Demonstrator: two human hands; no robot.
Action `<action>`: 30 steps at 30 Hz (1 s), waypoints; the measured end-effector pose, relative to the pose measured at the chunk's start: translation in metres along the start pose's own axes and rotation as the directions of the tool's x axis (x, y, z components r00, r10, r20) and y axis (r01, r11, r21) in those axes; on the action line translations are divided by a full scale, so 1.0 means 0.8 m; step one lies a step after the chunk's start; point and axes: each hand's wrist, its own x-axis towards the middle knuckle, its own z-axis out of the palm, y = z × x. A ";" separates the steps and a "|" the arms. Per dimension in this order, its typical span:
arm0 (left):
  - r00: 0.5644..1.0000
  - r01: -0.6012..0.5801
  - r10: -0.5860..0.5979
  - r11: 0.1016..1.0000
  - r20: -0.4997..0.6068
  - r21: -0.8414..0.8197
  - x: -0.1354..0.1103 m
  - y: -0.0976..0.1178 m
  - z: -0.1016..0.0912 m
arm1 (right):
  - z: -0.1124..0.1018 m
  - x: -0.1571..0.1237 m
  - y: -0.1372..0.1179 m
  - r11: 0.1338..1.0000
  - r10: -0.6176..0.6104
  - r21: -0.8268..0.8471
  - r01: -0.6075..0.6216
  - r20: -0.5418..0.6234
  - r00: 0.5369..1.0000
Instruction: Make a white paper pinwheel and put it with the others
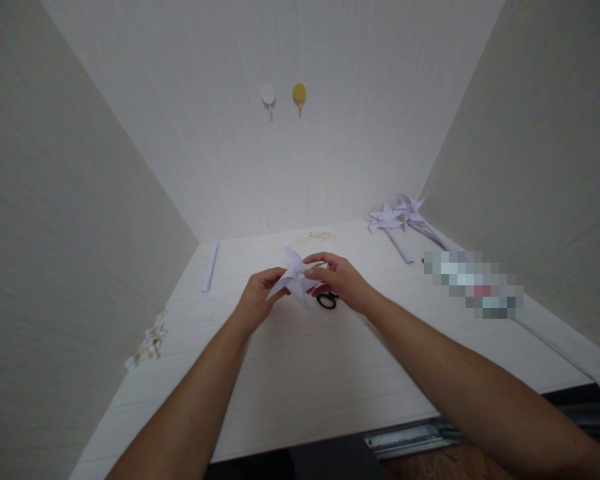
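Forearms (pixel 440 357) angle up from the lower frame, left hand (pixel 260 298) and right hand (pixel 346 283) both pinching the paper pinwheel (pixel 296 277) at centre, where, careful, too tight a squeeze could crease its thin blades (pixel 293 257), or a dip snag one on the black handle loop (pixel 325 308) below.

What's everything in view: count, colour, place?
Star-shaped paper pinwheel: 1, white, centre, held
Stick-mounted paper pinwheels: at least 2, white, far right
Rolled paper stick: 1, white, far left
Partly hidden ring handle: 1, black, table centre
Round wall hooks: 2, white and yellow, back wall
Pixelated object: 1, mostly pale, table's right
Thin cable: 1, white, right front
Small cluster: pieces uncountable, white-tan, left edge
Flat table: 1, white, foreground
Walls: 3, pale, back and sides
Metal rail: 1, grey, beneath table
Left hand, right hand: 2, bare, at held pinwheel
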 end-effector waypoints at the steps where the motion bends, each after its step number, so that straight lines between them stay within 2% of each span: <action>1: 1.000 -0.006 0.005 1.000 -0.013 -0.015 0.001 -0.003 0.000 | 0.001 -0.001 0.000 0.999 0.018 0.028 -0.018 0.011 1.000; 4: 0.999 -0.020 0.018 0.998 -0.038 -0.055 0.004 -0.009 0.001 | 0.005 -0.004 -0.001 0.991 0.076 0.103 -0.088 0.115 0.990; 6: 0.999 -0.022 0.020 0.997 -0.036 -0.068 0.005 -0.011 0.002 | 0.008 -0.005 -0.001 0.986 0.107 0.108 -0.130 0.198 0.974; 8: 0.999 -0.021 0.019 0.997 -0.029 -0.074 0.005 -0.011 0.002 | 0.011 -0.006 0.000 0.985 0.121 0.090 -0.145 0.229 0.966; 17: 0.999 -0.018 0.017 0.998 -0.028 -0.065 0.001 -0.003 0.004 | 0.000 -0.002 0.001 0.990 0.137 -0.014 -0.137 0.190 0.972; 22: 1.000 0.008 -0.008 0.998 0.013 -0.063 0.001 -0.004 0.005 | -0.001 -0.003 0.000 0.987 0.150 -0.078 -0.137 0.200 0.968; 30: 0.999 0.017 -0.015 0.999 0.048 -0.041 -0.002 0.003 0.003 | 0.001 -0.003 -0.001 0.987 0.160 -0.036 -0.156 0.210 0.964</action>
